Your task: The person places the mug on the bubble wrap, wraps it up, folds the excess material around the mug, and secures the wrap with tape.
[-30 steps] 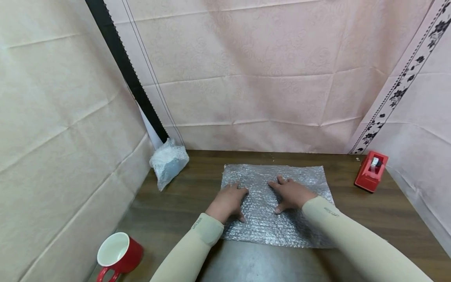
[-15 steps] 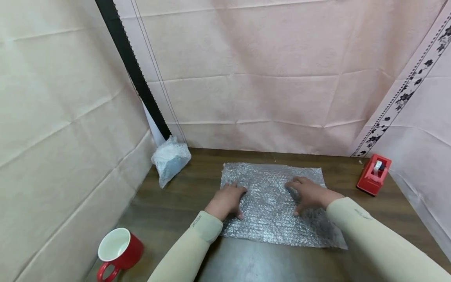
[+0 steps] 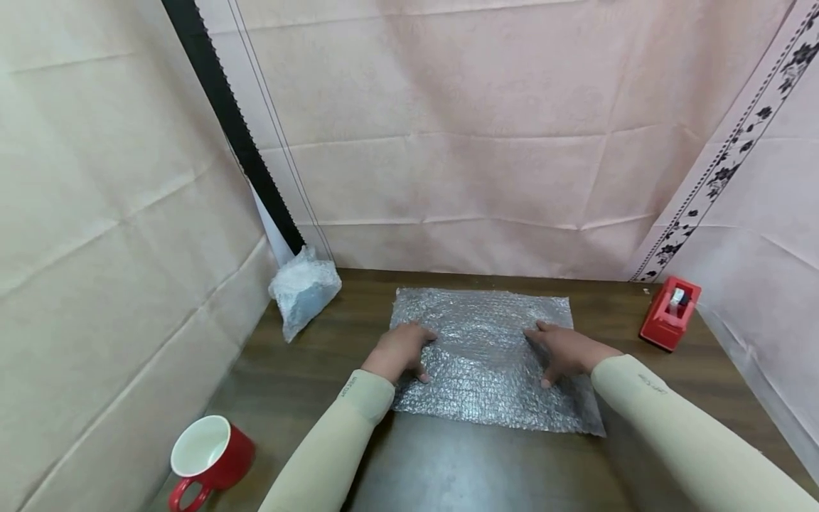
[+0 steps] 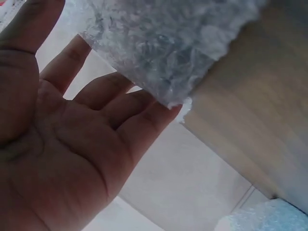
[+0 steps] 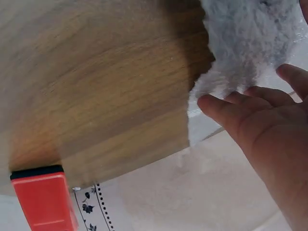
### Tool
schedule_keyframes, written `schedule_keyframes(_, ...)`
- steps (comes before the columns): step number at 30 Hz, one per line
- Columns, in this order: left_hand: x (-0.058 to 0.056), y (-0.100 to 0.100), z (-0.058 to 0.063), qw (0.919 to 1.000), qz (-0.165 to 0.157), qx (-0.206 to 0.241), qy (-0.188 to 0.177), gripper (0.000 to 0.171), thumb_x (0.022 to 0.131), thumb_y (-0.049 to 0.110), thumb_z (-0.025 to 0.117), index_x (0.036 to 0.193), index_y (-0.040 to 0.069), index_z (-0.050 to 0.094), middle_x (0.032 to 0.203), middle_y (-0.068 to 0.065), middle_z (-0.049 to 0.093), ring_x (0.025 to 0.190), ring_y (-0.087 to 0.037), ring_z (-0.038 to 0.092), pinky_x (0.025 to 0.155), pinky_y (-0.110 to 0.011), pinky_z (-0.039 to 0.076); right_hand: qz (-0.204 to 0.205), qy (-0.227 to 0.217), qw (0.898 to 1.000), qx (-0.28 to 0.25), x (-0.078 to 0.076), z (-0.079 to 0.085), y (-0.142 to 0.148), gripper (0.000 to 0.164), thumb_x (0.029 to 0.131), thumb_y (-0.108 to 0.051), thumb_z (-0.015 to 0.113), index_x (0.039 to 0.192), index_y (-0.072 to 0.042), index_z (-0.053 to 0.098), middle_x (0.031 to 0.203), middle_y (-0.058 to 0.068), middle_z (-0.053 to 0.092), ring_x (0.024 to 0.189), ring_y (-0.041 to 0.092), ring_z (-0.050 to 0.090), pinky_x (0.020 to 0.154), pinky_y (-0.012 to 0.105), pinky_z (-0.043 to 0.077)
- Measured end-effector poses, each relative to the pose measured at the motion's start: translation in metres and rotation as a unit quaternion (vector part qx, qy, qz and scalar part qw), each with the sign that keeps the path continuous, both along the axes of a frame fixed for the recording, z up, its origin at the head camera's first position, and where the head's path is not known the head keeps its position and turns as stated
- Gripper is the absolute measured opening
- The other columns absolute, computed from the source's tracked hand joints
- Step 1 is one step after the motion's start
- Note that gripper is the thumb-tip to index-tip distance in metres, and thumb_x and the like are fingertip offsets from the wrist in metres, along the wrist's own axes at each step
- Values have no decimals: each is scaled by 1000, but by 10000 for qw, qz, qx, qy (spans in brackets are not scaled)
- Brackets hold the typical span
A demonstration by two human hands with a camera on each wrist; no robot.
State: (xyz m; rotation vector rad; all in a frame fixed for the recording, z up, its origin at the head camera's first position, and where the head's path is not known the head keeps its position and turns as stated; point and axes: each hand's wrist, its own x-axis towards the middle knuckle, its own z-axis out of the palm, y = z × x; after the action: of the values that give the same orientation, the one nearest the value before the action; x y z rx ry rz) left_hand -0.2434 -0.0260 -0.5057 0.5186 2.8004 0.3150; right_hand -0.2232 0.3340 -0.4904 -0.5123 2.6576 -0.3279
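1. A bubble wrap sheet [image 3: 476, 363] lies on the table [image 3: 486, 476] between and partly beneath the two hands; its middle is in the gap between them, and its near right corner reaches out closer to the person than the right hand.
2. The sheet is translucent, silvery and roughly rectangular, with a crinkled, glinting surface; in the right wrist view one edge looks ragged.
3. The left hand [image 3: 398, 350] rests at the sheet's left edge, fingers extended and thumb held apart from them.
4. The right hand [image 3: 568, 351] touches the sheet's right part, its fingers likewise extended and thumb apart.
5. Pale sleeves [image 3: 333, 441] cover both forearms.
6. Farther out, a red tape dispenser [image 3: 665, 323] stands to the right, near the cloth backdrop [image 3: 486, 171].
7. A bluish bundle in bubble wrap [image 3: 303, 293] sits at far left.
8. A red mug with a white interior [image 3: 224, 462] stands upright at near left.
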Motion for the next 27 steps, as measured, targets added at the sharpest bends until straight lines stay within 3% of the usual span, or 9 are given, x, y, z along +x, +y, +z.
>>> schedule_keyframes(10,-19,-5,-1,9977,322,404,-445,101,75,25,107,165,28,61,185,-24,33,171,-51,35,134,-62,44,-59,-65,9998,194,-22,2,-7,117,83,-30,102,176,-1,36,181,44,18,165,68,25,128,77,40)
schedule_keyframes(15,-37,-7,-6,9973,225,365,-589,100,79,27,105,168,29,58,187,-24,29,172,-52,31,137,-65,39,-75,-180,9993,332,-34,5,-7,118,85,-31,101,177,-1,33,181,44,16,165,67,25,128,76,41)
schedule_keyframes(21,-60,-13,-19,9975,148,325,-617,105,79,31,106,170,31,55,188,-22,26,175,-50,26,138,-64,36,-55,-193,9994,291,-44,7,-7,120,84,-30,102,177,-1,33,181,44,15,166,68,24,129,76,39)
schedule_keyframes(27,-95,-21,-59,9968,145,384,-682,109,77,35,108,171,38,52,191,-17,20,178,-48,18,141,-63,32,-63,-286,9991,306,-54,4,-7,120,84,-30,101,178,-2,32,183,42,15,167,67,23,130,76,37)
